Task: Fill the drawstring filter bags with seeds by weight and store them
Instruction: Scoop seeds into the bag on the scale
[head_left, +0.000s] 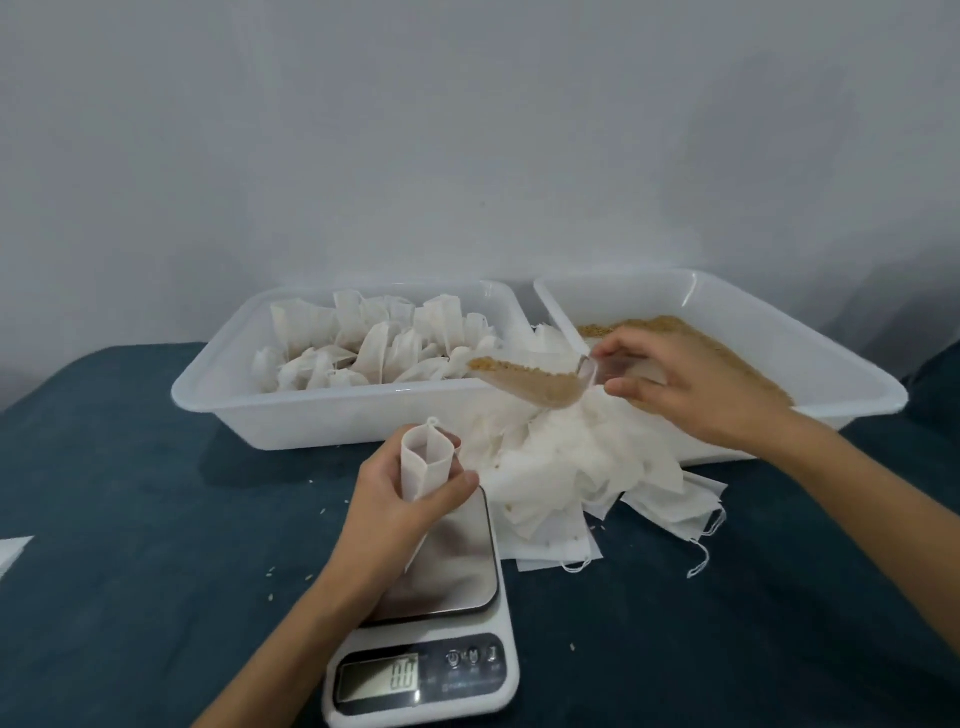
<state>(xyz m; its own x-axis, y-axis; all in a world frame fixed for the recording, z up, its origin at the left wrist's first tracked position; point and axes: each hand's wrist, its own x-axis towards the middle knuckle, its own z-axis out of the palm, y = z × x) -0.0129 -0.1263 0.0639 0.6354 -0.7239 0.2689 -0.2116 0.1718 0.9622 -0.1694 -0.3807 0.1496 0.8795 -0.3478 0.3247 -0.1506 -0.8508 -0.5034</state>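
Head view: left hand (400, 493) fingers grip open bag (427, 462) over scale (447, 582); right hand (675, 384) fingers grip seed-filled scoop (535, 382).

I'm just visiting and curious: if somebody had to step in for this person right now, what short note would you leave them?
Left hand grips an open, empty filter bag above the scale, which reads zero.
Right hand holds a clear scoop loaded with seeds, between the trays.
Right tray holds loose seeds; left tray holds filled bags; empty bags are piled beside the scale.
Done: many bags filled and stored.
Left: pour this scoop into the held bag, weigh it, close it, store it in the left tray, then repeat.
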